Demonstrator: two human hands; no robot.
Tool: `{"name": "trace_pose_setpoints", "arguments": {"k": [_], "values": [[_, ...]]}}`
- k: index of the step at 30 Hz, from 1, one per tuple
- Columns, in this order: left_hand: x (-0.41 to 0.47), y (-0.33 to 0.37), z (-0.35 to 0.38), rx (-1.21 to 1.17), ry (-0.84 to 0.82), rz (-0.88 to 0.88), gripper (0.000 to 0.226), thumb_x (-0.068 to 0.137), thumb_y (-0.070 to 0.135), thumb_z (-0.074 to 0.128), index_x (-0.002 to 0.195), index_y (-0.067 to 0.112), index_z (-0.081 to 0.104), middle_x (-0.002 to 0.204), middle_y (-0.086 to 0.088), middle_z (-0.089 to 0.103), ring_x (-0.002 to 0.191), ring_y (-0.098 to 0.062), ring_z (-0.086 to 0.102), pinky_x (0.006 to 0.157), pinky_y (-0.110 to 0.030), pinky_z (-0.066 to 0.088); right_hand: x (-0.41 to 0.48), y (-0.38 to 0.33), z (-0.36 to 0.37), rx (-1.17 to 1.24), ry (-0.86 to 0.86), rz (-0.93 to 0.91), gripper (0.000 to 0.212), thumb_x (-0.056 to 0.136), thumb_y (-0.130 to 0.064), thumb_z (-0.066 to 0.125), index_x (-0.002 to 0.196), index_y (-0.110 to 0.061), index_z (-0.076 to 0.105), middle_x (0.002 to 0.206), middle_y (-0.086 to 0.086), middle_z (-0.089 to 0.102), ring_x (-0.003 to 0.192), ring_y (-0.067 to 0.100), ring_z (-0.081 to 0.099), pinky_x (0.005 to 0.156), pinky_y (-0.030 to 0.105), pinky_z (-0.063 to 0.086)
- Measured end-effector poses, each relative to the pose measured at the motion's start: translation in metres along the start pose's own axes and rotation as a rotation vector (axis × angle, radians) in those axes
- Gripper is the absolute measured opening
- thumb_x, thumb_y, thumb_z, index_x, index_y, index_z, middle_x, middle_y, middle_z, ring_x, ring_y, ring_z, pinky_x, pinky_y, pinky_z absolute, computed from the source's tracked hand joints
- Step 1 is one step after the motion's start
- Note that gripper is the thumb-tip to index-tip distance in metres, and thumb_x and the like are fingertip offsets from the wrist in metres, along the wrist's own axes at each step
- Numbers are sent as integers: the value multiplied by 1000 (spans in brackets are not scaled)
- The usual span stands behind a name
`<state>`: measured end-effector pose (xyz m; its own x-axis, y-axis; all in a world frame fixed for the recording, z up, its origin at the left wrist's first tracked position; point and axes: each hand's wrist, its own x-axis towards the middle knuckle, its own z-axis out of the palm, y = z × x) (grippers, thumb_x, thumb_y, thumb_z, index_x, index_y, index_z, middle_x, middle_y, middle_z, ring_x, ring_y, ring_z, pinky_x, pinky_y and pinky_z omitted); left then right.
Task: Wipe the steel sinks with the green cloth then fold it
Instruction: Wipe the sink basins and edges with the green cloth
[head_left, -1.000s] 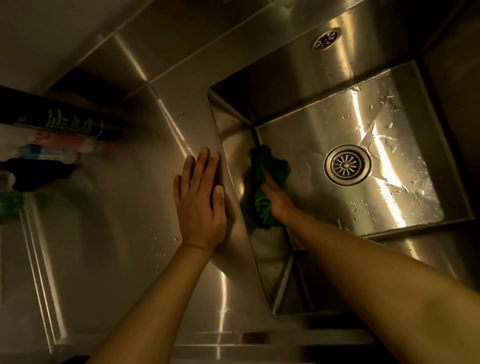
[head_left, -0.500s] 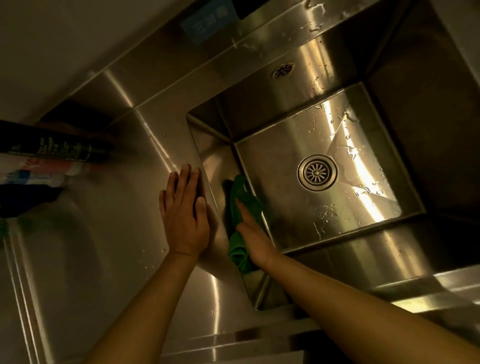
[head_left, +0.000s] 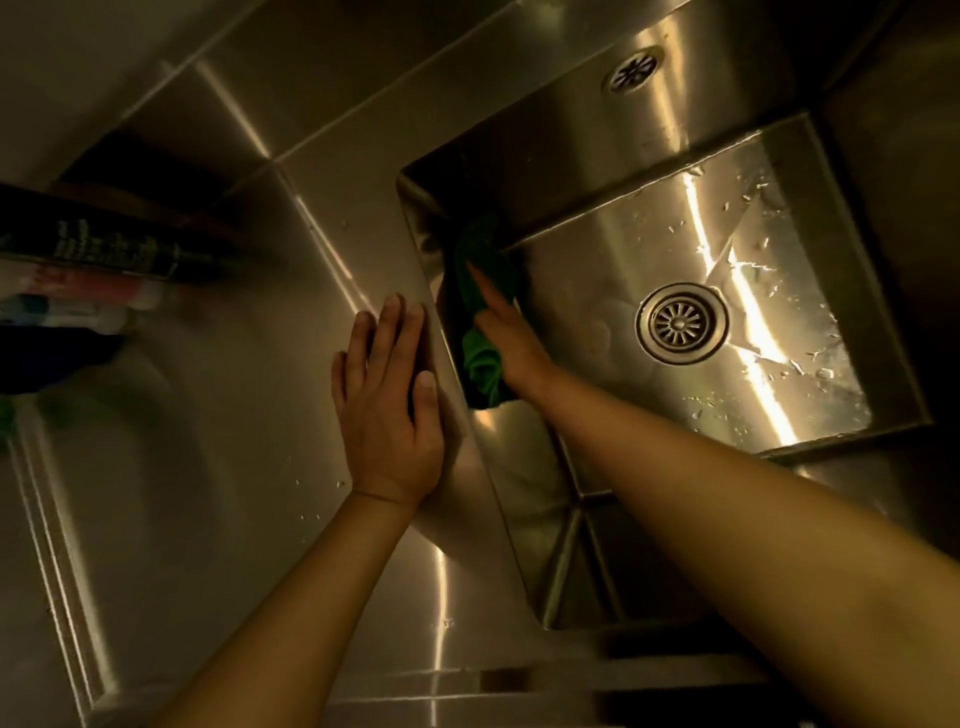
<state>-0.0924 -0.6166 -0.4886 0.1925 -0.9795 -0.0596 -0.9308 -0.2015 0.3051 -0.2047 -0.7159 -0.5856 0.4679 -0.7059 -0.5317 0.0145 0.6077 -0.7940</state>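
As the green cloth (head_left: 480, 270) lies bunched against the left wall of the steel sink (head_left: 675, 156), mid-frame, the right hand (head_left: 511, 338) presses it with straight fingers; the left hand (head_left: 387, 410) rests flat, fingers released, on the counter (head_left: 234, 415) alongside

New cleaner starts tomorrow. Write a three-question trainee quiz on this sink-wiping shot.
1. True or false: the left hand lies flat on the steel counter beside the sink.
2. Where does the right hand press the green cloth? A) on a plate B) against the sink wall nearest the counter C) on the counter
3. Is the cloth folded yet?
Key: 1 true; 2 B; 3 no, it is bunched.
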Motion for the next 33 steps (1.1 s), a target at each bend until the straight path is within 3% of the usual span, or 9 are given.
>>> {"name": "trace_pose_setpoints", "arguments": {"k": [6,9,12,16,19,22,26,30,33], "values": [[1,0,1,-6,-6,5,60,103,33,33,163,25,31,172,5,23,161,-21,12,121,-64,23,36,36,-10,-48,51,55,57,106,-18,34,158,-39,21,165,7,24,145,26,35,109,27,31],[2,2,1,-3,-7,12,60,104,35,31,162,23,31,172,3,24,161,-22,13,121,-64,23,40,52,-19,-58,64,107,56,106,-19,35,158,-37,21,164,9,26,144,28,37,113,31,33],[3,4,-1,-4,-11,8,60,104,36,30,162,23,31,172,2,25,160,-23,13,120,-64,24,26,62,-25,-67,51,146,56,106,-16,36,159,-30,22,163,9,28,145,29,35,121,44,30],[3,4,-2,-2,-11,-1,59,104,34,33,163,25,31,172,5,23,161,-21,12,121,-63,23,-17,70,-29,-143,8,211,60,106,-10,39,160,-26,17,164,11,27,147,29,33,122,44,26],[3,4,-2,6,-12,-13,59,104,34,35,163,28,30,172,8,22,160,-20,12,121,-63,22,-54,65,-31,-261,-103,242,74,102,1,43,161,-26,8,164,14,22,146,32,33,122,43,27],[2,5,-1,7,-14,-16,60,104,34,36,163,31,28,172,10,22,160,-18,11,121,-63,22,-89,51,-34,-482,-233,268,80,101,-1,44,161,-27,-3,164,15,17,139,26,38,113,29,31],[1,4,-1,19,-14,-11,60,103,33,37,163,32,28,172,11,20,160,-19,11,122,-62,21,-129,41,-36,-909,-494,262,97,96,-5,52,155,-14,-24,167,16,-11,142,37,37,118,37,32],[-1,1,1,19,-8,-12,60,104,34,36,163,34,27,172,11,20,160,-19,12,123,-61,20,-156,29,-48,-1126,-700,373,95,96,-9,54,158,-14,-18,168,16,-7,144,39,34,118,41,33],[-2,-3,4,16,11,6,58,105,34,37,162,32,29,172,9,22,160,-20,14,122,-61,22,-164,11,-56,-1232,-830,383,79,98,-13,50,161,-14,2,167,15,10,146,38,31,118,44,32]]}}
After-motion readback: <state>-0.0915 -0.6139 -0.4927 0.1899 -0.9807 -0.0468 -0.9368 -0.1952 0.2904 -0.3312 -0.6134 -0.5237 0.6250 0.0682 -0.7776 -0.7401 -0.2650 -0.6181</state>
